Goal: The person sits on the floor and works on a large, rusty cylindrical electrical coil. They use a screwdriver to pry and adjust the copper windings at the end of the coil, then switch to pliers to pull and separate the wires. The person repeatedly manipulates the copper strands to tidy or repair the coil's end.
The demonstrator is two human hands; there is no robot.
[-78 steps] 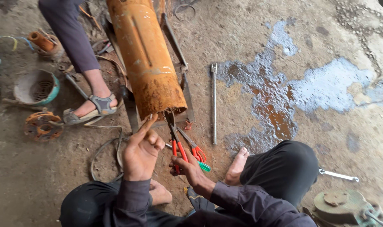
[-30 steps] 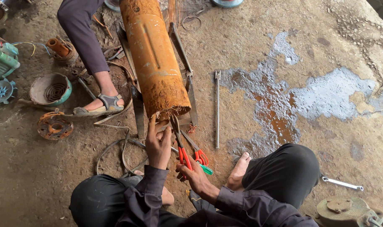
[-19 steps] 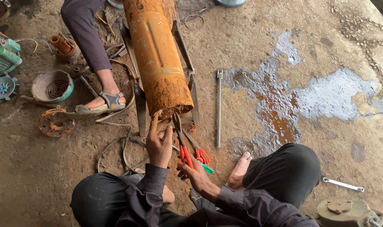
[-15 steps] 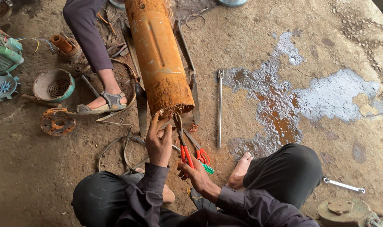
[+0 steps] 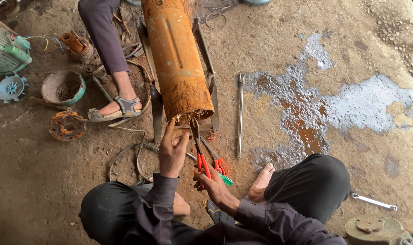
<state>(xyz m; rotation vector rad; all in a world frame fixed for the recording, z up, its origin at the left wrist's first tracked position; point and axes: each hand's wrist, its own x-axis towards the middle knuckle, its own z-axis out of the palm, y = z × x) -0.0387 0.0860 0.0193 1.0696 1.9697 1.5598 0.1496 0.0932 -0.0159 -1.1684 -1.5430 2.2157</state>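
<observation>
Rusty orange cylinder (image 5: 178,59) lies lengthwise on metal bars (image 5: 157,109), running from top centre of the frame down to the middle, its frayed open end facing the seated person. Left hand (image 5: 172,152) is up at that end, fingers (image 5: 170,129) together and pinching at the rim. Right hand (image 5: 209,181), lower centre, has its fingers clamped on red-handled pliers (image 5: 200,154), whose nose points up into the cylinder's mouth. A second red-handled tool (image 5: 217,161) lies on the floor just beside it. A long steel rod (image 5: 240,115) lies to the right, beside a wet patch (image 5: 333,104). Another person's sandalled foot (image 5: 113,109) stands left of the cylinder.
</observation>
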